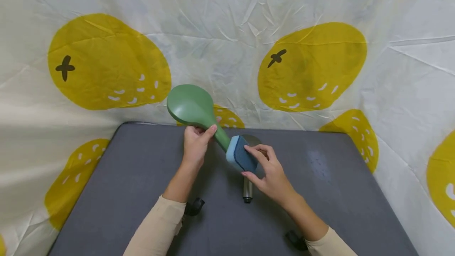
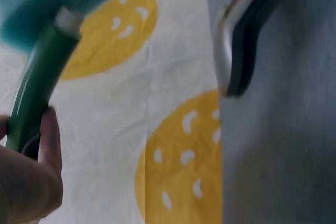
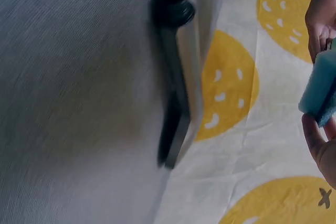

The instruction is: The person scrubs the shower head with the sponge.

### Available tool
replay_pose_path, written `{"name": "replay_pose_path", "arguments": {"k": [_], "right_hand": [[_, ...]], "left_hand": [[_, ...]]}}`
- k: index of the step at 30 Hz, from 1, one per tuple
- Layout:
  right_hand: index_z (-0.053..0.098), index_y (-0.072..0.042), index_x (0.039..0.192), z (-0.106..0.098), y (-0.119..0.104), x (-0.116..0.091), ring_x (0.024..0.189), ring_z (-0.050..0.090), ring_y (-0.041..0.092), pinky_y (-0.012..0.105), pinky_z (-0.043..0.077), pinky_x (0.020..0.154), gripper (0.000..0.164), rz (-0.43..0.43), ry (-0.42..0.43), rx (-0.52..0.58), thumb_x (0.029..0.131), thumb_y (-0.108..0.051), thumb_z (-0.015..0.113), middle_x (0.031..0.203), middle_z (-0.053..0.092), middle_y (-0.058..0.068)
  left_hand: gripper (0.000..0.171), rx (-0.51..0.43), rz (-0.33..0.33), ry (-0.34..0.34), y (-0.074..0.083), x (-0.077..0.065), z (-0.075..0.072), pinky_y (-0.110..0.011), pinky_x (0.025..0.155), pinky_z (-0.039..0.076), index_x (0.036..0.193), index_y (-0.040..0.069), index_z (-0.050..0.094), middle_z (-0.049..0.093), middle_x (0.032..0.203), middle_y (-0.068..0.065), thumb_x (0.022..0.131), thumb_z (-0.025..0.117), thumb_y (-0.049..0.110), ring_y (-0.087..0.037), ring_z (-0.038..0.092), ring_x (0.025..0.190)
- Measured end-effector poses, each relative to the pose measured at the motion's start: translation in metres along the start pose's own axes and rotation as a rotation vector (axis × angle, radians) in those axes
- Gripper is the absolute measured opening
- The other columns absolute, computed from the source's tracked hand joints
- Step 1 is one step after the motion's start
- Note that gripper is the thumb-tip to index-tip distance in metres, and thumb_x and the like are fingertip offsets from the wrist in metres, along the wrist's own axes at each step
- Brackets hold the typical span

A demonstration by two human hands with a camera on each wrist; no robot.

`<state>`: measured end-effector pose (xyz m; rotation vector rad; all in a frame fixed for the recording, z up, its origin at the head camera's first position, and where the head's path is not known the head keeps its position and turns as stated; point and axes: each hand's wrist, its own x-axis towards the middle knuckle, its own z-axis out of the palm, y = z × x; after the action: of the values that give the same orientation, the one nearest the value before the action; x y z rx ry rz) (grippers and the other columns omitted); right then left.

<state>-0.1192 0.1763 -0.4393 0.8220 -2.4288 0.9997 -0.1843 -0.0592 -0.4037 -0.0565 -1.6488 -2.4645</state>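
Observation:
My left hand (image 1: 194,145) grips a green hand shower head (image 1: 190,105) near its neck, holding it tilted above the table with the round head up and to the left. In my right hand (image 1: 271,175), thumb and fingers pinch a blue sponge (image 1: 232,151) with a darker scouring side (image 1: 244,156). The sponge is at the lower end of the green handle (image 2: 39,82); the head view does not show whether they touch. Behind my right hand, a silver and black shower head (image 1: 247,189) lies on the table, partly hidden in the head view.
The grey table (image 1: 142,185) reaches back to a white curtain (image 1: 227,50) printed with yellow fruit, which hangs along the back and sides. A pale smudge (image 1: 318,165) marks the right part of the table. Black wrist straps (image 1: 194,207) show at both forearms.

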Motion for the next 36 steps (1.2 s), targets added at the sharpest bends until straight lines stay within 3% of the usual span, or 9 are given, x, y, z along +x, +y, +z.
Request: {"name": "replay_pose_path", "arguments": {"k": [4, 10, 14, 17, 20, 23, 28, 36], "right_hand": [[0.055, -0.014, 0.149, -0.009, 0.009, -0.007, 0.117, 0.057, 0.026, 0.041, 0.058, 0.083, 0.082, 0.004, -0.012, -0.034, 0.076, -0.012, 0.093, 0.134, 0.05, 0.016], [0.055, -0.013, 0.148, -0.031, 0.029, -0.01, 0.112, 0.057, 0.025, 0.036, 0.054, 0.078, 0.084, 0.004, 0.017, -0.113, 0.073, -0.007, 0.093, 0.131, 0.052, 0.017], [0.057, -0.013, 0.147, -0.047, 0.043, -0.01, 0.108, 0.057, 0.025, 0.03, 0.05, 0.083, 0.084, 0.027, 0.047, -0.165, 0.072, -0.007, 0.094, 0.129, 0.052, 0.019], [0.057, -0.012, 0.146, -0.057, 0.055, -0.011, 0.104, 0.057, 0.026, 0.031, 0.05, 0.082, 0.085, 0.044, 0.066, -0.205, 0.071, -0.006, 0.094, 0.126, 0.052, 0.022], [0.056, -0.01, 0.147, -0.065, 0.067, -0.011, 0.102, 0.056, 0.029, 0.039, 0.052, 0.077, 0.086, 0.063, 0.063, -0.243, 0.069, -0.004, 0.095, 0.125, 0.051, 0.023], [0.056, -0.008, 0.146, -0.072, 0.079, -0.012, 0.102, 0.055, 0.033, 0.048, 0.054, 0.074, 0.086, 0.086, 0.056, -0.272, 0.069, -0.004, 0.095, 0.122, 0.05, 0.026], [0.056, -0.005, 0.143, -0.082, 0.096, -0.014, 0.101, 0.054, 0.041, 0.057, 0.054, 0.077, 0.078, 0.148, 0.04, -0.309, 0.074, -0.007, 0.093, 0.118, 0.047, 0.031], [0.055, -0.003, 0.142, -0.085, 0.116, -0.023, 0.097, 0.056, 0.046, 0.062, 0.055, 0.073, 0.076, 0.213, -0.033, -0.363, 0.077, -0.014, 0.092, 0.115, 0.049, 0.034]], "left_hand": [[0.045, 0.132, -0.079, -0.094, 0.002, 0.001, -0.015, -0.024, 0.07, 0.056, 0.14, -0.004, 0.048, 0.068, 0.121, -0.034, 0.098, 0.065, -0.004, -0.009, 0.074, 0.09], [0.062, 0.211, -0.152, -0.252, 0.001, -0.001, -0.032, -0.026, 0.086, 0.059, 0.153, -0.001, 0.035, 0.062, 0.131, -0.038, 0.097, 0.061, -0.008, -0.012, 0.074, 0.101], [0.058, 0.255, -0.19, -0.278, -0.001, -0.002, -0.04, -0.027, 0.082, 0.06, 0.149, -0.006, 0.04, 0.063, 0.127, -0.037, 0.095, 0.063, -0.008, -0.016, 0.076, 0.089], [0.055, 0.258, -0.227, -0.284, -0.006, -0.003, -0.047, -0.029, 0.082, 0.061, 0.146, -0.009, 0.041, 0.062, 0.125, -0.035, 0.095, 0.062, -0.009, -0.017, 0.077, 0.082], [0.053, 0.254, -0.253, -0.305, -0.013, -0.004, -0.055, -0.029, 0.083, 0.061, 0.145, -0.012, 0.039, 0.061, 0.126, -0.035, 0.096, 0.06, -0.01, -0.021, 0.077, 0.085], [0.055, 0.235, -0.271, -0.351, -0.019, -0.007, -0.062, -0.032, 0.085, 0.062, 0.147, -0.012, 0.035, 0.06, 0.129, -0.035, 0.097, 0.058, -0.01, -0.031, 0.077, 0.092], [0.059, 0.258, -0.312, -0.418, -0.029, -0.012, -0.07, -0.034, 0.087, 0.06, 0.153, -0.004, 0.032, 0.059, 0.135, -0.034, 0.099, 0.058, -0.006, -0.044, 0.073, 0.103], [0.058, 0.238, -0.432, -0.387, -0.048, -0.02, -0.076, -0.032, 0.089, 0.06, 0.152, -0.01, 0.029, 0.052, 0.14, -0.043, 0.1, 0.056, -0.007, -0.032, 0.076, 0.097]]}}
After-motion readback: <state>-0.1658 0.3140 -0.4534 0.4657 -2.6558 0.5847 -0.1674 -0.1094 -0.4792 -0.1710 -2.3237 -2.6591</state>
